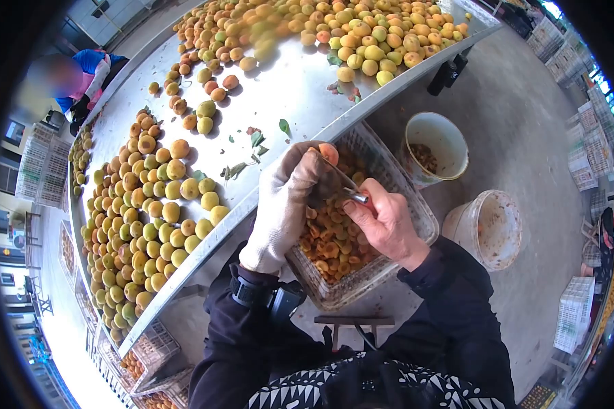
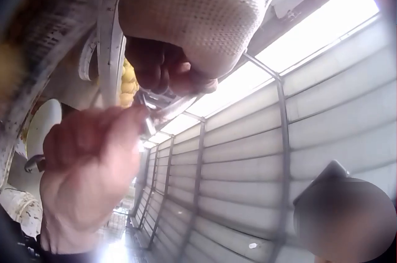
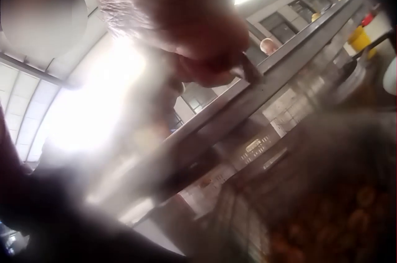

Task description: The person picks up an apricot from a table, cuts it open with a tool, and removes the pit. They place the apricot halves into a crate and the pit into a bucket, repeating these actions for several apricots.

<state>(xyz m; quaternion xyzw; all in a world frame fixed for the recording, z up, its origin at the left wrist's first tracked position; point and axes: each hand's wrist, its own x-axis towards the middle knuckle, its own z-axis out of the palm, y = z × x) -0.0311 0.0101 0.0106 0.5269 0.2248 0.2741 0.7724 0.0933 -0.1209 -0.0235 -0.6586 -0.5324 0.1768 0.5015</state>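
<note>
My left hand [image 1: 284, 201], in a pale glove with dark, stained fingers, grips an apricot [image 1: 329, 153] at its fingertips. Bare, my right hand [image 1: 389, 221] holds a small hand tool [image 1: 357, 196] with a shiny metal shaft; its kind I cannot tell. The tool points toward the gloved fingers, and the hands are close together. Beneath them stands a plastic crate [image 1: 426, 219] with many split apricot pieces [image 1: 335, 253]. The left wrist view shows the gloved fingers curled above the right hand [image 2: 90, 164]. Much of the right wrist view is blurred, with the tool's metal [image 3: 250, 68] beyond the fingers.
A metal table [image 1: 252, 102] carries heaps of whole apricots [image 1: 143, 225] and some loose leaves [image 1: 237, 169]. Two buckets, one upright [image 1: 438, 126] and one stained [image 1: 484, 228], stand right of the crate. Across the table is another person [image 1: 92, 75]. Stacked crates [image 1: 44, 163] line the sides.
</note>
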